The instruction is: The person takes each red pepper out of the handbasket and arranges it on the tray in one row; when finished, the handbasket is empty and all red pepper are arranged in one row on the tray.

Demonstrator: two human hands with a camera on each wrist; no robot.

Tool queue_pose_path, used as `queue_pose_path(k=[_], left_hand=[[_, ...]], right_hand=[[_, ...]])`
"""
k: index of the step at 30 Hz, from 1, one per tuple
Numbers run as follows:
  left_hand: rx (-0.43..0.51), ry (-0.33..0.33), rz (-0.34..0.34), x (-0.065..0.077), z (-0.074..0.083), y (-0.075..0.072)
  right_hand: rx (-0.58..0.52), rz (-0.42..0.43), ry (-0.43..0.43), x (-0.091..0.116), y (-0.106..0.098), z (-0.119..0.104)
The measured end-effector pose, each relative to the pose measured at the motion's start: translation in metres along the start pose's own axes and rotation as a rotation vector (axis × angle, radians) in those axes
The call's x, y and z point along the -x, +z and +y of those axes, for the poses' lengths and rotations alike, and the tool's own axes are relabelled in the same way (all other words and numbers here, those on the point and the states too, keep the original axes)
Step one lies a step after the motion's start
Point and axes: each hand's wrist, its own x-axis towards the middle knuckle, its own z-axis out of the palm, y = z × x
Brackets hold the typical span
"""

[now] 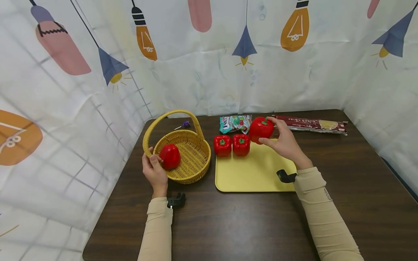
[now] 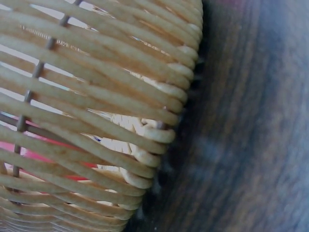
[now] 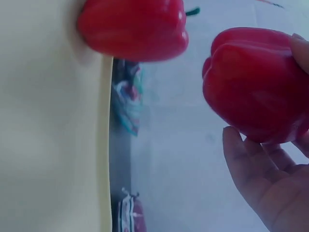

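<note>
My right hand [image 1: 287, 144] grips a red bell pepper [image 1: 260, 129] between thumb and fingers, raised above the far part of a yellow tray [image 1: 254, 177]. The same bell pepper [image 3: 256, 82] fills the right of the right wrist view. Two more red bell peppers [image 1: 222, 145] stand side by side at the tray's far left corner. At the left, my left hand [image 1: 155, 173] holds the near left side of a yellow wicker basket [image 1: 206, 161], by the foot of its handle. One red bell pepper [image 1: 170, 156] lies inside the basket. The basket's woven wall [image 2: 96, 77] fills much of the left wrist view.
A teal candy bag [image 1: 236, 124] lies behind the tray. To its right is a long dark red packet [image 1: 313, 125]. Behind the basket lies a purple-wrapped lollipop [image 1: 186, 124]. A printed curtain [image 1: 202, 83] surrounds the dark wooden table [image 1: 228, 224].
</note>
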Motion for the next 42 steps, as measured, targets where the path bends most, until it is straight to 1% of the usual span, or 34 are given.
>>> queue_pose_path(k=[2,5,9,15,19,25,31,35,42], left_hand=[[-0.007,0.005,-0.001,0.0,0.0,0.0],[-0.006,0.003,-0.004,0.0,0.0,0.0],[-0.006,-0.009,-0.009,0.0,-0.002,-0.001],[-0.004,-0.006,-0.011,0.0,-0.002,-0.001],[0.002,-0.011,-0.01,0.0,-0.003,-0.001],[-0.008,-0.018,-0.013,0.0,-0.003,-0.001],[-0.011,-0.019,-0.012,0.0,-0.003,-0.001],[-0.015,-0.014,-0.011,0.0,-0.002,-0.001],[-0.019,-0.017,-0.011,0.0,-0.001,0.0]], right_hand=[[0.003,-0.019,0.019,0.0,-0.004,0.005],[0.007,-0.068,0.067,0.0,-0.009,0.013],[0.024,-0.141,0.12,0.001,-0.01,0.024],[0.082,-0.186,0.132,0.001,-0.006,0.042],[0.105,-0.211,0.136,0.0,-0.004,0.05],[0.123,-0.266,0.123,-0.001,-0.002,0.054],[0.114,-0.31,0.11,-0.002,-0.001,0.055],[0.101,-0.312,0.111,-0.002,0.0,0.054],[0.073,-0.3,0.143,0.0,0.002,0.052]])
